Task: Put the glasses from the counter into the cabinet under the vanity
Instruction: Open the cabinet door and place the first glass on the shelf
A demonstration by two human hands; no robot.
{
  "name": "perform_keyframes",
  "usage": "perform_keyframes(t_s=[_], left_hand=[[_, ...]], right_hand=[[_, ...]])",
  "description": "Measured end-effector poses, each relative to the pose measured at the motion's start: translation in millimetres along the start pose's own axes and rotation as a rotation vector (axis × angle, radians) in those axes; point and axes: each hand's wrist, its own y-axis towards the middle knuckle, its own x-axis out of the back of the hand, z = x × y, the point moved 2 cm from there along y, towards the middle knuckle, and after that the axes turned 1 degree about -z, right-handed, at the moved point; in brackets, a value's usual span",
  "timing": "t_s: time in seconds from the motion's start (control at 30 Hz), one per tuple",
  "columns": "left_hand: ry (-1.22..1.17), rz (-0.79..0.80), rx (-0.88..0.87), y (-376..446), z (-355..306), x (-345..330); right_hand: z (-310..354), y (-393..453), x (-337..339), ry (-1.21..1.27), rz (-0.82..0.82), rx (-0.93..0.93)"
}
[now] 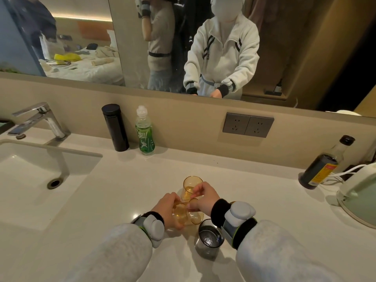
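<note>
Three amber glasses stand close together on the white counter point(132, 192) near its front edge. My left hand point(168, 208) grips the nearest-left amber glass point(180, 215) from its left side. My right hand point(204, 198) pinches the rim of the far amber glass point(190, 185) with its fingertips, and its thumb touches the third amber glass point(197, 216). A smoky grey glass point(209, 239) stands apart, just under my right wrist. The cabinet under the vanity is out of view.
A sink point(30, 176) with a chrome tap point(40, 121) lies at the left. A black flask point(115, 127) and a green bottle point(144, 135) stand by the back wall. A dark sauce bottle point(323, 165) and a pale kettle point(360, 192) stand at the right.
</note>
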Motion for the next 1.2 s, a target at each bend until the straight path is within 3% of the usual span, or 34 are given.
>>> perform_keyframes(t_s=[0.27,0.9,1.07,1.2], left_hand=[[0.052,-0.075,0.137,-11,23,-3],[0.173,-0.110,0.130,-15,23,0],[0.028,-0.070,0.094,-11,24,-3],[-0.204,-0.166,0.021,-17,19,19]], right_hand=[[5,-2,-7,0.152,0.068,0.022],[-14,-9,59,0.264,-0.124,-0.020],[-16,-14,77,0.286,-0.162,-0.002],[-13,-18,95,0.286,-0.183,0.025]])
